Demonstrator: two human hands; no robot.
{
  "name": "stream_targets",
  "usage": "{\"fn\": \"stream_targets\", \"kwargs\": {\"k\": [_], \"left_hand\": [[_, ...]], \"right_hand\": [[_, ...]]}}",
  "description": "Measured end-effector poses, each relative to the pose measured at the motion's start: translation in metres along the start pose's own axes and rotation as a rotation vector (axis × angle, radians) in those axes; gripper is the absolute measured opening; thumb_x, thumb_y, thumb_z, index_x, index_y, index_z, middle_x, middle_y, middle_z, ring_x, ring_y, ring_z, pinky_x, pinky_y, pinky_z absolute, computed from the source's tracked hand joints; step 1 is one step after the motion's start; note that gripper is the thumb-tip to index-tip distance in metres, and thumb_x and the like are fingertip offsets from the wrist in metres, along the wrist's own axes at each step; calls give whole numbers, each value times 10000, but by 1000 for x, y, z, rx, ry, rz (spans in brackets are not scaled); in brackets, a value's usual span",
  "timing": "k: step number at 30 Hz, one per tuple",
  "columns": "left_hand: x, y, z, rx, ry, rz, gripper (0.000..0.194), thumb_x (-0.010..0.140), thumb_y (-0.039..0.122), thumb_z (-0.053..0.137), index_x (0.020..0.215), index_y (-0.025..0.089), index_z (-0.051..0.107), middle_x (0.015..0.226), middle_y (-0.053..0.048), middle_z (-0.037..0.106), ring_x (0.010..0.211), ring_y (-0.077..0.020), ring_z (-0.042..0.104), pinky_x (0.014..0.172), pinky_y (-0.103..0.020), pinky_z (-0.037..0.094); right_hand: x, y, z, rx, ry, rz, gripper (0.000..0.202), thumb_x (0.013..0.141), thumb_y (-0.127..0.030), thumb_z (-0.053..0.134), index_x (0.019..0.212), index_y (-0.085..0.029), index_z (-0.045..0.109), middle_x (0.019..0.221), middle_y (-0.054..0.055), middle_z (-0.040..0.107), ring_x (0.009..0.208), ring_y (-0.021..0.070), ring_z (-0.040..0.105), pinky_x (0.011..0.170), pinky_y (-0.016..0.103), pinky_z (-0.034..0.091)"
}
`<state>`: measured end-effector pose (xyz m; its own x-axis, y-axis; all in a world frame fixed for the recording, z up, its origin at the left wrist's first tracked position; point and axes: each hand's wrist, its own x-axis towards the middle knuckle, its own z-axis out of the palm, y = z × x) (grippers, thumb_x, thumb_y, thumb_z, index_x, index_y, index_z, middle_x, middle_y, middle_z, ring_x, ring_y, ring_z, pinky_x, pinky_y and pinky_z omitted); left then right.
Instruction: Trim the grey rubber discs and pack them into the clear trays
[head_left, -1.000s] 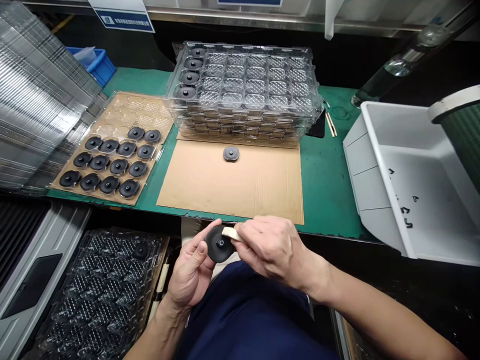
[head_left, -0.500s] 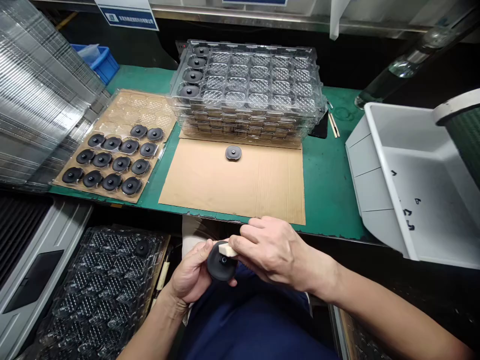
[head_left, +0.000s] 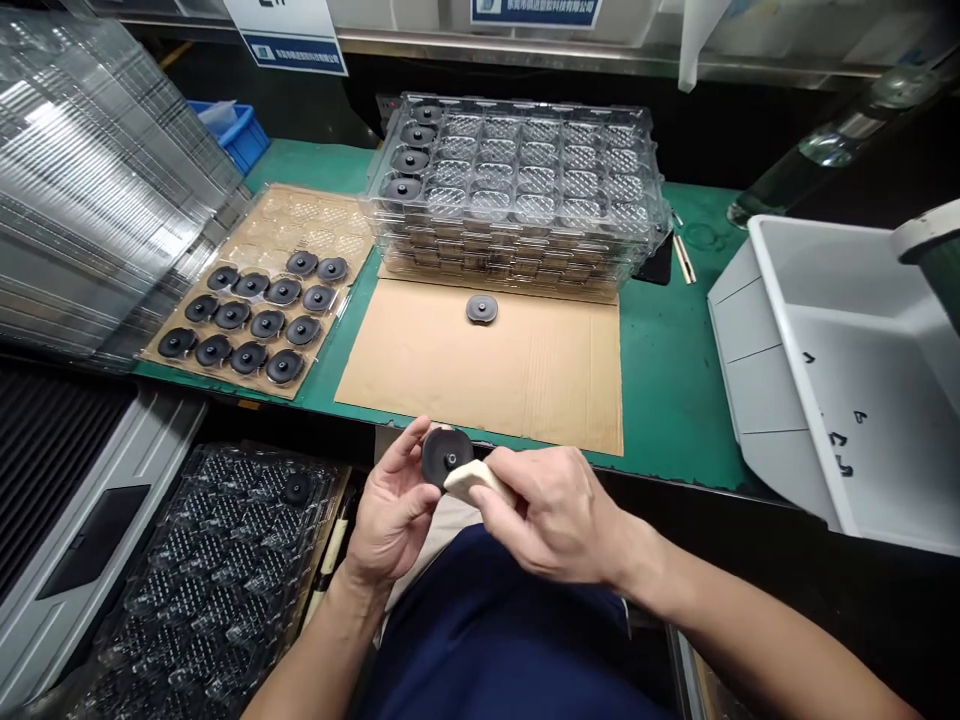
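Note:
In front of my body my left hand (head_left: 394, 520) grips a round black plastic part (head_left: 439, 452) by its rim, face tilted up, with a small raised post at its centre. My right hand (head_left: 559, 515) pinches a cream-coloured pad (head_left: 466, 480), whose end touches or nearly touches the part's lower right edge. Whether the pad is cloth or sponge I cannot tell. A similar black part (head_left: 481, 309) lies on the cardboard sheet (head_left: 480, 380) beyond my hands. More black parts fill the near rows of a clear blister tray (head_left: 319, 222) at the left.
A stack of clear trays (head_left: 525, 250) stands at the back, with black parts in its left column. At the right is a grey bin (head_left: 795, 400) holding a few small black bits. Tall stacked trays (head_left: 97, 200) rise at the left. Another tray (head_left: 217, 560) sits low beside my left arm.
Both hands have moved slightly up towards the table edge. The black part is turned more upright, and the pad has gone from its top to its lower right side. The view has shifted a little.

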<state>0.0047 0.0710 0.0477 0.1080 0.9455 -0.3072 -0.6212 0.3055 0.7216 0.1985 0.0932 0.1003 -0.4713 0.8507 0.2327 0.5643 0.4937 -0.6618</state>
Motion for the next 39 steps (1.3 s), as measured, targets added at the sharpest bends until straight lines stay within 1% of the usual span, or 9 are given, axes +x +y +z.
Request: {"fn": "stream_targets", "kwargs": {"k": [3,6,12,17,22,28,31,35,39], "left_hand": [[-3,0,11,115,14,129,585,664,192,953,1204,333,777,1249,-25,742,1118,-197,701,962,-243,566],[-7,4,18,177,31,288,567,687,187,941,1209,331,775,1214,-24,744,1091,-186,708,952,-237,577],[-9,14,18,245,65,448,603,672,125,937,1226,293,767,1197,-29,745,1128,-177,690,969,-213,569],[-8,14,19,228,60,423,598,670,127,939,1220,292,769,1175,-33,765,1110,-185,710,965,-229,582],[-8,14,15,195,40,347,609,680,122,928,1233,314,762,1185,-17,765,1112,-172,708,966,-219,578],[-11,14,8,102,20,115,708,666,202,944,1324,315,710,1256,-27,746,1193,-189,678,1030,-220,533],[-13,13,8,25,-28,-46,766,682,302,939,1395,317,659,1249,-53,755,1158,-197,703,997,-214,547],[-13,13,9,-23,-14,-105,773,676,336,935,1398,319,659,1266,-64,755,1202,-238,697,1016,-239,547],[-9,14,8,-44,31,-139,706,701,302,906,1368,327,677,1308,-76,736,1260,-300,663,951,-334,614]], "right_hand": [[-1,-15,2,87,41,26,249,1004,-231,496,761,-204,449,643,-53,463,537,95,354,557,284,237],[1,-23,-1,66,86,-32,227,995,-219,507,775,-206,454,658,-50,452,561,102,365,567,290,231],[0,-17,-7,36,84,-48,278,1012,-219,512,748,-206,424,649,-58,410,559,97,338,571,295,219],[0,-8,-7,-58,100,-41,299,1008,-241,538,730,-203,438,626,-58,417,546,103,316,564,303,209],[1,-1,-9,-147,70,-71,300,1033,-270,520,743,-197,493,650,-31,488,580,122,394,604,304,249],[6,5,-13,-225,69,-161,323,1077,-292,451,797,-179,565,700,2,561,628,148,444,655,318,285],[16,22,-6,-301,52,-131,355,1097,-324,415,843,-170,610,751,25,617,672,155,489,672,321,279],[27,74,10,-355,9,217,369,1085,-453,465,906,-191,652,829,30,680,713,146,539,637,298,239],[26,134,17,-386,60,437,343,1092,-408,448,933,-187,657,799,34,690,687,149,555,623,279,231]]}}
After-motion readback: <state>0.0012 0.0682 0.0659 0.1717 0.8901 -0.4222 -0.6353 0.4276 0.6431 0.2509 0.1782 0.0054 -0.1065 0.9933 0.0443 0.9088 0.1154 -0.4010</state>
